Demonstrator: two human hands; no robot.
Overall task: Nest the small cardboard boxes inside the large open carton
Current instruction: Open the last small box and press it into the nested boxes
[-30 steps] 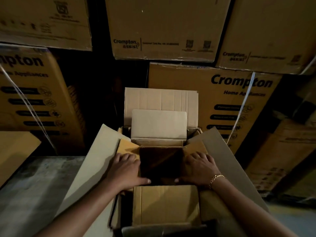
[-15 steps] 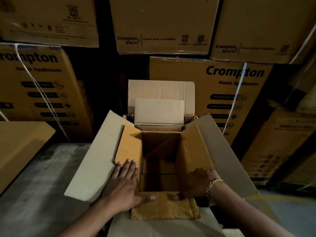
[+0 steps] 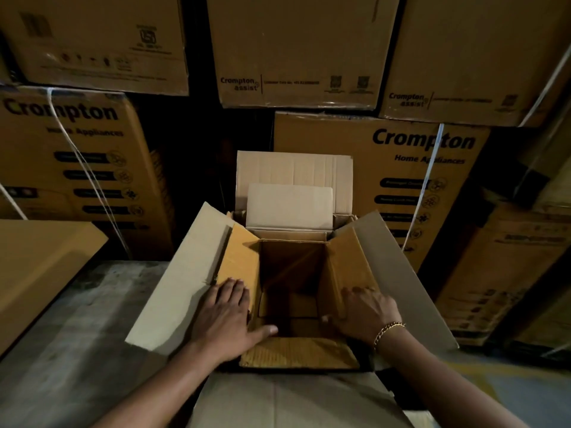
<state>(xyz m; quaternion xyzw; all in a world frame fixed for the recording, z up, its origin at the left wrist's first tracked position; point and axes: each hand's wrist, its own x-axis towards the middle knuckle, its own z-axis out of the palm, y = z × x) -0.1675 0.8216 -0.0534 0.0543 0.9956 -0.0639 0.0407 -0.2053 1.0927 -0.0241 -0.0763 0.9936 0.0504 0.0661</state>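
Fingers (image 3: pixel 230 291) of our left hand (image 3: pixel 227 319) lie flat and close together on the left flap (image 3: pixel 239 261) of the small box (image 3: pixel 293 273). They press on it and pinch nothing. Our left thumb pokes out over the near edge of the small box's hole. Our right hand (image 3: pixel 366 313) lies on the right flap (image 3: pixel 347 257) of the same small box. Its fingers (image 3: pixel 355 293) are bent a little and spread over the flap's edge, and they grip nothing that we can see. A gold bracelet (image 3: pixel 387 330) sits on our right wrist.

The small box stands open between our two hands. It is dark and deep inside, and we cannot tell what is at the bottom. Its near flap (image 3: pixel 299 352) lies flat toward us. Its far flap (image 3: pixel 290 206) stands up.

The small box sits inside the large open carton (image 3: pixel 173 288). The carton's pale flaps spread out wide on both sides of the small box, and another one stands up behind it.

The carton rests on a grey floor (image 3: pixel 77 319). To the left of the carton lies a flat brown board (image 3: pixel 37 267). Behind the carton, big brown boxes (image 3: pixel 401 168) are piled up high, and they say "Crompton" on them. White straps (image 3: pixel 420 193) go around some of them.
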